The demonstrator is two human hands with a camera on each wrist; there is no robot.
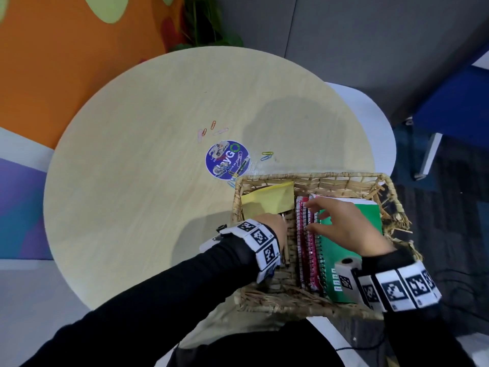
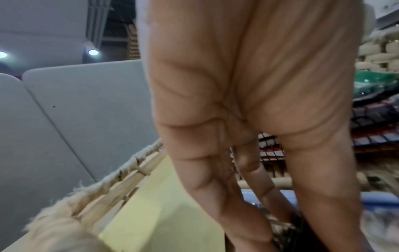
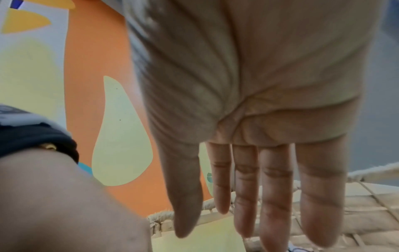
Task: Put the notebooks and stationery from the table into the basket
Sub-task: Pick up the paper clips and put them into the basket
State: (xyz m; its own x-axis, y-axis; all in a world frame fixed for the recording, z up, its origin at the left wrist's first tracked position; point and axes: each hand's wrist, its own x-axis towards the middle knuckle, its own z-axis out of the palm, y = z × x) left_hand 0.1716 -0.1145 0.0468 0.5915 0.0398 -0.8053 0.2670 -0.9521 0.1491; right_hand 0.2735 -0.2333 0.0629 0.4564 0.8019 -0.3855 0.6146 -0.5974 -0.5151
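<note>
A wicker basket stands at the table's near right edge. Inside it lie a yellow pad, pink spiral notebooks and a green spiral notebook. My left hand reaches down into the basket's left part with straight fingers, beside a pen; whether it touches the pen is hidden. My right hand hovers flat over the notebooks, and its fingertips touch the pink spirals. In the right wrist view its fingers are straight and hold nothing. Several paper clips lie loose on the table.
A round blue sticker sits mid-table, with more clips to its right and at the basket's far left corner. A white chair stands behind the table on the right, and blue furniture beyond it. The table's left half is bare wood.
</note>
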